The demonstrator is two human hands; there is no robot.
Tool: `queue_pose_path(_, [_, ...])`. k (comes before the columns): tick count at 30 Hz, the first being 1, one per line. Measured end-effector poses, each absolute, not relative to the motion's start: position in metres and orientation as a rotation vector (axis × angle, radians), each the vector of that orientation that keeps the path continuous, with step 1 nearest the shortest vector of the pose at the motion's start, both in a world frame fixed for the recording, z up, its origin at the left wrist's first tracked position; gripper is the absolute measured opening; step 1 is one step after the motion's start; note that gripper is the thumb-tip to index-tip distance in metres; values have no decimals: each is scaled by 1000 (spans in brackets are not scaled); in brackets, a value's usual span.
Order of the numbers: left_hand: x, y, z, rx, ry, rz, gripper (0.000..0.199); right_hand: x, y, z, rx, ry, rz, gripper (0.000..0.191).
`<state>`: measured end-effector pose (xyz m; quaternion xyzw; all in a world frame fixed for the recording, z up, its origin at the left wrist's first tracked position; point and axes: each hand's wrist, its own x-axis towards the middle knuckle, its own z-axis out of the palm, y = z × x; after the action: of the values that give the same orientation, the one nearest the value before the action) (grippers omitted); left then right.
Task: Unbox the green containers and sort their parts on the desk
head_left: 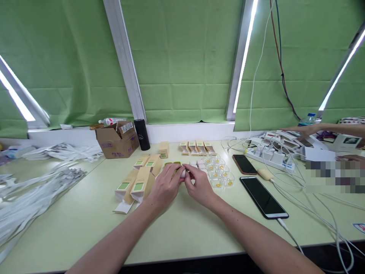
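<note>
My left hand (167, 183) and my right hand (199, 185) meet over the middle of the table. Between their fingertips is a small white block (183, 174), mostly covered, its kind unclear. Both hands are closed on it. Just beyond them lie a few pale pinkish-white blocks (200, 164) and some olive-green pieces (177, 163), partly hidden by my fingers. Left of my left hand stand several tan cartons (142, 180) with green labels, some with flaps open. Several clear plastic cups or trays (216, 183) with yellow stickers sit beyond my right hand.
Further back are a row of open tan cartons (196, 148), a single carton (164, 148), a black cylinder (142, 134) and a cardboard box (117, 140). White straps (37, 194) cover the left side. Phones (264, 196), cables and a power strip (269, 159) lie right, near another person's hand (303, 131).
</note>
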<state>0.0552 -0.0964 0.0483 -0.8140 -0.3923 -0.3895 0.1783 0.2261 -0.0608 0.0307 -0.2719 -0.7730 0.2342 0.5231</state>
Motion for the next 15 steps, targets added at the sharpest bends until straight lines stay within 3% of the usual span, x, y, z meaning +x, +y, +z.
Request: queue_pose_path(15, [61,-97,50,-2075,-1015,-912,26,227,-62,42,-662,-1888,649,34])
